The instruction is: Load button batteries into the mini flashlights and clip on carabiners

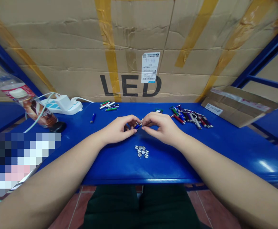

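"Cardboard (129, 41) printed with LED is walling off the back, and a blue bench top (227, 156) is running beneath everything. What are the hands doing?"

"They're meeting at mid-bench. Left hand (117, 129) is pinching a small blue cylinder (137, 126), probably a mini torch body, between its fingertips. Right hand (161, 127) is closing narrowly around a small silver piece (141, 122) at the cylinder's end."

"Where's everything else lying?"

"Silver discs (141, 151) are sitting in a loose heap just below the hands, and keychain torches (191, 117) are clustering off to the right."

"Which step are they on?"

"They're seemingly fitting that silver piece onto the cylinder, so the work is calling for a steady, fine pinch."
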The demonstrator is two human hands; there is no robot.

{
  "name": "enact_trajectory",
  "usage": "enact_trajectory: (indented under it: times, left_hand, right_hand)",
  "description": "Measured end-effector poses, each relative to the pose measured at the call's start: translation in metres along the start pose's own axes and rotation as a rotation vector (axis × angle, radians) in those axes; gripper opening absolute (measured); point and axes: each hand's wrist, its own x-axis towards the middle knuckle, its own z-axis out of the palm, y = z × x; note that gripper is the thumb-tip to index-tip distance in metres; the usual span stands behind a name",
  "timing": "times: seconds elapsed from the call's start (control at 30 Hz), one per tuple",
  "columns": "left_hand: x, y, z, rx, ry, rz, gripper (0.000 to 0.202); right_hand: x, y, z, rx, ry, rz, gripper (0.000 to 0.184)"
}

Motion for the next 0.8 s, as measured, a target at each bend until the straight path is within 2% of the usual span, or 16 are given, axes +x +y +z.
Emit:
enact_trajectory:
  times: [0.4, 0.8]
  left_hand:
    - [0.0004, 0.0019, 0.0012, -0.012, -0.011, -0.007, 0.027]
    - [0.0012, 0.0023, 0.0027, -0.026, -0.023, -0.020, 0.025]
  right_hand:
    - [0.0013, 0.0006, -0.0005, -0.052, 0.006, -0.066, 0.006]
    - [0.0010, 0.0012, 0.0003, -0.033, 0.010, -0.070, 0.007]
